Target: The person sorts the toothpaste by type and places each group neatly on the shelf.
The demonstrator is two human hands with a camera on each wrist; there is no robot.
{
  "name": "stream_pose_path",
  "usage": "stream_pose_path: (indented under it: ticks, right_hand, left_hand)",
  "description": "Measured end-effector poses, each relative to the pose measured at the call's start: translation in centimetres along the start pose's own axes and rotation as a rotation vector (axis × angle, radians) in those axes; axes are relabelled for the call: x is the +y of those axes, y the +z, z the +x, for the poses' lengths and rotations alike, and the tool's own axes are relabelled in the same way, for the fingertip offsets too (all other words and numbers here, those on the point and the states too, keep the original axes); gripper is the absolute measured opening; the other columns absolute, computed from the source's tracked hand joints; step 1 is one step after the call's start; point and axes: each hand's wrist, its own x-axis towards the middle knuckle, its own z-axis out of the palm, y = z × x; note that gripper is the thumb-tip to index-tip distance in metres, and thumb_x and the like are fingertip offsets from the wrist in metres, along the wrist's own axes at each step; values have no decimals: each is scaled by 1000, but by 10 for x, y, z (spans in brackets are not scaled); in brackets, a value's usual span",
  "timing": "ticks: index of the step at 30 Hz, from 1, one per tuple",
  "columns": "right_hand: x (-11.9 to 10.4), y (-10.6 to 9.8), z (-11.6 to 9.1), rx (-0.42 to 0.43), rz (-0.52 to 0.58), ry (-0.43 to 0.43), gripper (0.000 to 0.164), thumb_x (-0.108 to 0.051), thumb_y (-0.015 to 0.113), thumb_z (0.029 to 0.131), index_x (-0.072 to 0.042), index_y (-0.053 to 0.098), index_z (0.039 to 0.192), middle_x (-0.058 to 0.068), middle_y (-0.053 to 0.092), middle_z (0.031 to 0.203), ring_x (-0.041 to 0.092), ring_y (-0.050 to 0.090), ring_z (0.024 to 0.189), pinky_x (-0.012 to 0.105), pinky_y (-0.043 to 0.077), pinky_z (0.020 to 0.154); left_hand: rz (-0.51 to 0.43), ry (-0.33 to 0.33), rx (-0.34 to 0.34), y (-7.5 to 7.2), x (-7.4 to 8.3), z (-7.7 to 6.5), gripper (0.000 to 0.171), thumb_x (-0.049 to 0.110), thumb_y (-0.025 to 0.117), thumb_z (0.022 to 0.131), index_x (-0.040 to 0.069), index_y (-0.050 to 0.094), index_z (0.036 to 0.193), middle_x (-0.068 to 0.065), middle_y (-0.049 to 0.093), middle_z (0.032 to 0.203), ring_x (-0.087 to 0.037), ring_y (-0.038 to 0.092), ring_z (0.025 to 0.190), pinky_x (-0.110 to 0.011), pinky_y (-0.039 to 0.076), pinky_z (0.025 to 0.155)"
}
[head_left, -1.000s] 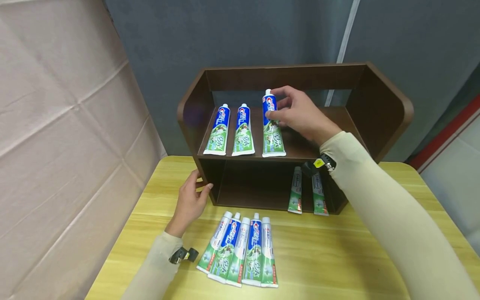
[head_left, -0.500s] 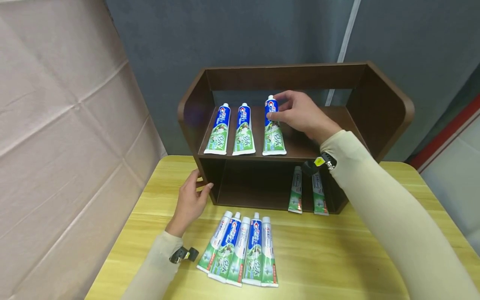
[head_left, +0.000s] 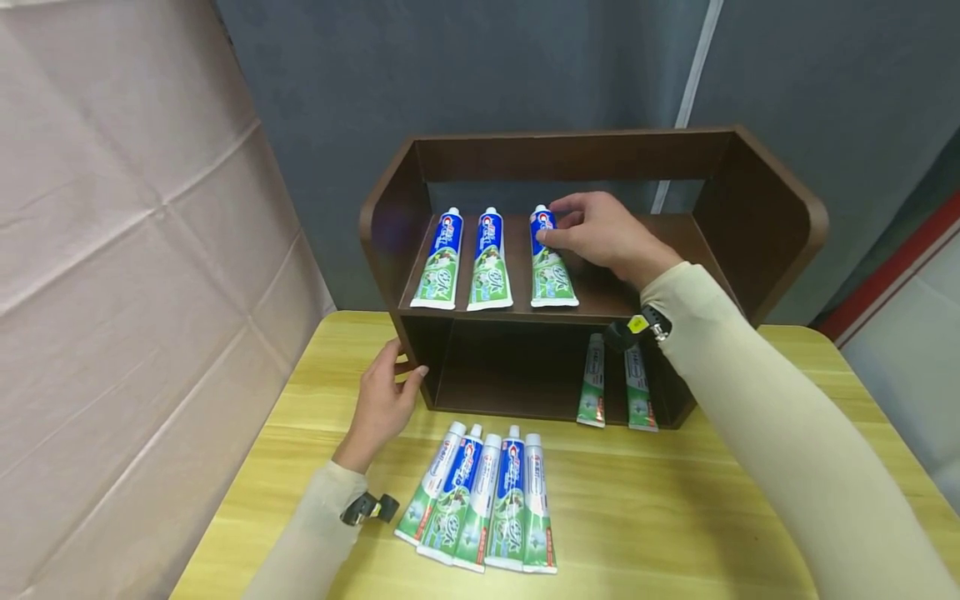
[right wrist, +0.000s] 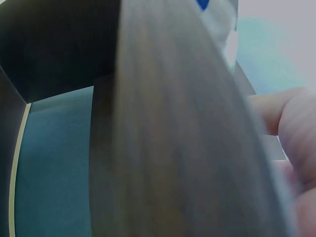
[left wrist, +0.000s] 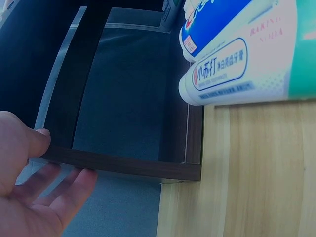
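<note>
In the head view my right hand (head_left: 611, 237) pinches a blue-and-green toothpaste tube (head_left: 553, 279) near its cap end, thumb in front and fingers behind. This tube lies on the upper level of a dark brown shelf (head_left: 630, 302), crimped end at the front edge. Left of it lie two matching tubes, a middle tube (head_left: 491, 267) and a far-left tube (head_left: 441, 267), caps pointing back. My left hand (head_left: 382, 404) holds the shelf's left side panel (left wrist: 128, 165), thumb inside and fingers outside. Only part of the right hand's fingers (right wrist: 269, 111) shows in the right wrist view, behind the blurred shelf board.
Two white-and-green tubes, a left one (head_left: 592, 387) and a right one (head_left: 639, 392), lie at the right of the lower level. Several mixed tubes (head_left: 508, 508) fan out on the wooden table (head_left: 637, 517) before the shelf. A grey curtain (head_left: 525, 67) hangs behind.
The right hand has lowered the cap end of its toothpaste tube toward the upper shelf and shifted it slightly right. The left hand stays on the side panel.
</note>
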Motion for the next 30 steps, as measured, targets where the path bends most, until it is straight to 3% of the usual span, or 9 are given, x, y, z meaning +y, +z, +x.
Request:
stream_pose_path:
  ticks: [7, 12, 20, 25, 30]
  right_hand:
    - [1, -2, -4, 21, 43, -15, 68, -35, 75, 99, -15, 48, 158, 14, 55, 149, 33, 52, 130, 49, 51, 114]
    - [1, -2, -8, 38, 66, -25, 67, -34, 74, 99, -16, 48, 158, 12, 56, 151, 31, 53, 131, 47, 52, 115]
    - [-3, -4, -20, 44, 93, -82, 64, -31, 74, 100, -14, 50, 157, 12, 58, 148, 30, 55, 131, 46, 53, 116]
    - [-4, -4, -30, 56, 88, -127, 63, -31, 74, 100, -14, 51, 156, 12, 60, 146, 29, 56, 127, 45, 55, 113]
    - [-3, -4, -40, 61, 67, -166, 62, -31, 74, 100, -14, 53, 156, 11, 62, 140, 28, 56, 121, 37, 60, 101]
  left_hand:
    - [-4, -2, -5, 2, 0, 1, 51, 10, 70, 102, 11, 51, 150, -14, 63, 138, -35, 74, 113, -46, 67, 84]
    - [-5, 2, -7, 3, -1, 2, 51, 9, 70, 102, 8, 51, 149, -15, 63, 137, -36, 74, 113, -46, 67, 84]
    - [12, 3, -3, 3, -1, 3, 51, 10, 70, 102, 12, 51, 149, -13, 63, 137, -35, 74, 113, -46, 67, 84]
    - [16, 2, -8, 3, -1, 3, 51, 11, 70, 102, 13, 50, 149, -13, 63, 138, -35, 74, 114, -46, 67, 85]
    - [9, 6, -8, 3, 1, 3, 50, 10, 69, 103, 13, 51, 149, -13, 63, 138, -35, 73, 114, -46, 68, 85]
